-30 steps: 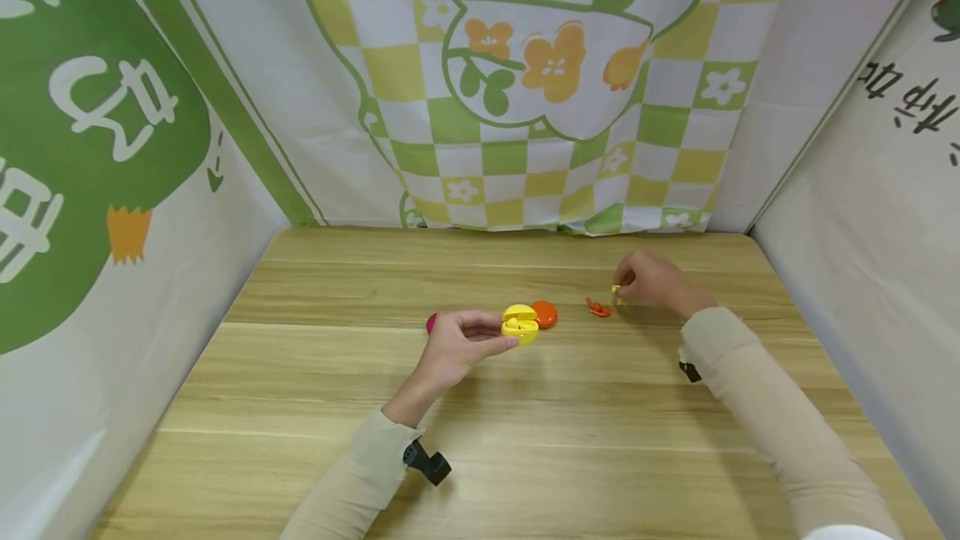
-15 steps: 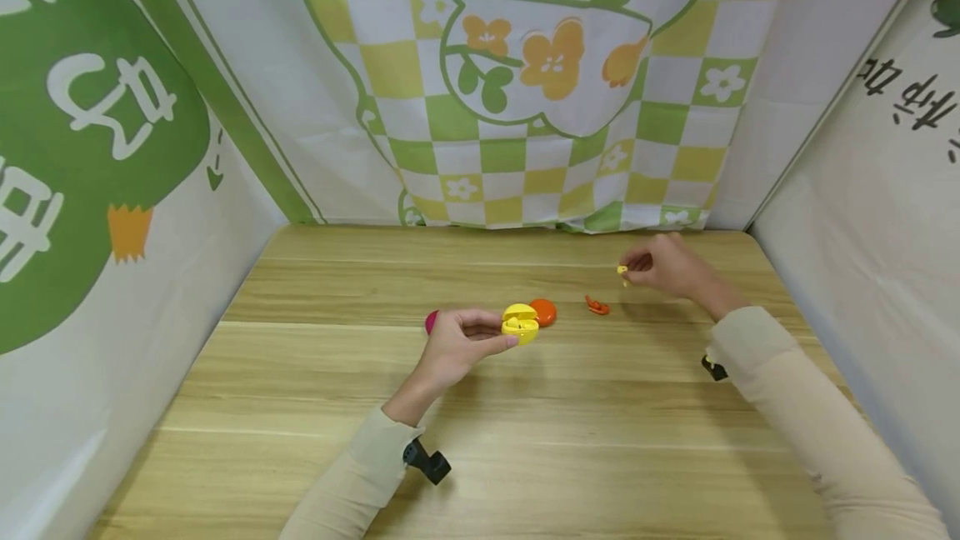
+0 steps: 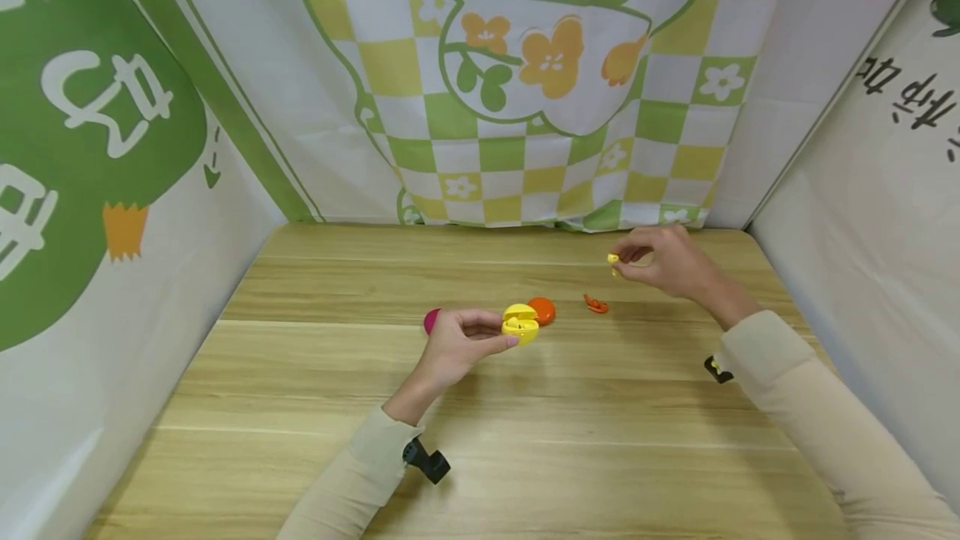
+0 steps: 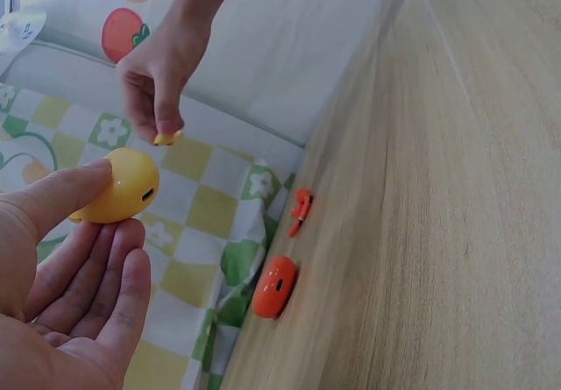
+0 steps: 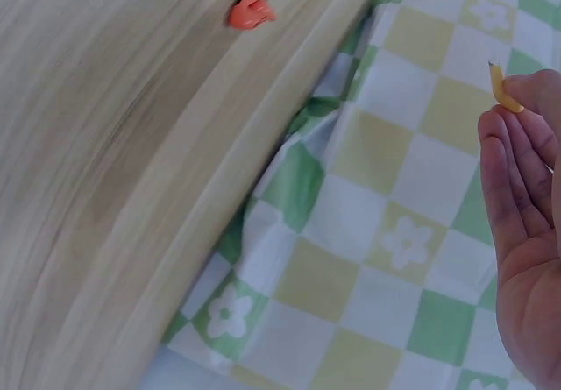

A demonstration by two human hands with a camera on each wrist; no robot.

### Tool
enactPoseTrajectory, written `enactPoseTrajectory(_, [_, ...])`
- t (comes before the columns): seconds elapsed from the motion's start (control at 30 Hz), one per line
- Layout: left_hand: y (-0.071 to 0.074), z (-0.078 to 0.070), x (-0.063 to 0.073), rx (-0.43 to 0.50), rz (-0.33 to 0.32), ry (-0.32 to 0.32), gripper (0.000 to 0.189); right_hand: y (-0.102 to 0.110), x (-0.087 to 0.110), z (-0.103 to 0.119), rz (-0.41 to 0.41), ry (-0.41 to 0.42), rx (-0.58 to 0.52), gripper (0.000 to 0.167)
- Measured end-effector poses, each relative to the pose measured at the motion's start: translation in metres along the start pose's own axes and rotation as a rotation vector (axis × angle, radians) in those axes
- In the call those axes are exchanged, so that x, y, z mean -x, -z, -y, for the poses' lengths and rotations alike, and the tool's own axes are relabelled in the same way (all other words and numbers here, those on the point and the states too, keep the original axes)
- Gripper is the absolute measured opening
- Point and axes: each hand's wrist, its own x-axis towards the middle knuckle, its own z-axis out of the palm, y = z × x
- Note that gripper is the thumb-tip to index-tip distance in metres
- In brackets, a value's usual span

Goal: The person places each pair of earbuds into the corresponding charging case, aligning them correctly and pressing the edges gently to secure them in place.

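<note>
Booth [image 3: 847, 207]: printed cloth walls [image 3: 510, 157], wooden table [image 3: 585, 457]

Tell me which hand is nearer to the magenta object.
Left. The left hand partly hides the magenta object in the head view; the right hand is well to its right, past the orange case.

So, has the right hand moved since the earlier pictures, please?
Yes: in the head view, the right hand is now higher in the picture, farther from the orange earbuds.
</note>
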Motion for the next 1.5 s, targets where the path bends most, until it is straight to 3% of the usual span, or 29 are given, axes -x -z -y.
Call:
enactPoseTrajectory(0.47, [0.0, -0.005, 0.001, -0.018, -0.009, 0.003, 0.031, -0.004, -0.006, 0.04, -0.2, 0.28, -0.015, 0.025])
enactPoseTrajectory(0.77, [0.001, -0.006, 0.001, -0.007, -0.013, 0.017, 0.031, -0.02, -0.005, 0.064, -0.262, 0.407, -0.042, 0.029])
enactPoseTrajectory(1.5, [0.0, -0.006, 0.002, 0.005, 0.012, -0.015, 0.031, -0.076, 0.003, 0.088, -0.3, 0.51, -0.154, 0.027])
